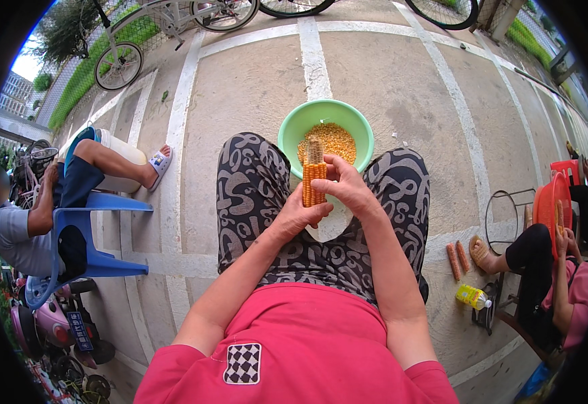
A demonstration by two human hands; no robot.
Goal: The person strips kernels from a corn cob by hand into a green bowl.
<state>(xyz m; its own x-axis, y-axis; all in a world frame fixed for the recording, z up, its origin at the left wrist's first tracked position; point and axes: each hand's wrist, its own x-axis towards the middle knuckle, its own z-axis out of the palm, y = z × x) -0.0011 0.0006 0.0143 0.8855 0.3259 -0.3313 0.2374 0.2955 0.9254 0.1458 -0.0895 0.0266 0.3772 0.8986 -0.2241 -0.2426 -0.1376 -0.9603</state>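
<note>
Between my knees, my left hand (299, 211) grips the lower end of a dried corn cob (314, 178). The cob stands roughly upright; its far end is bare of kernels, while orange kernels cover the lower part. My right hand (347, 183) wraps the cob's right side, its thumb laid across the kernels and its other fingers partly hidden behind. Just beyond the hands sits a light green plastic basin (288, 123) on the ground. Loose yellow corn kernels (338, 140) cover its bottom.
At left, a person sits on a blue plastic chair (72, 242) near a white bucket (122, 156). At right, another person holds a cob by a red basin (546, 202). Stripped cobs (454, 261) and a yellow-labelled bottle (471, 297) lie there. Bicycles (173, 20) stand ahead.
</note>
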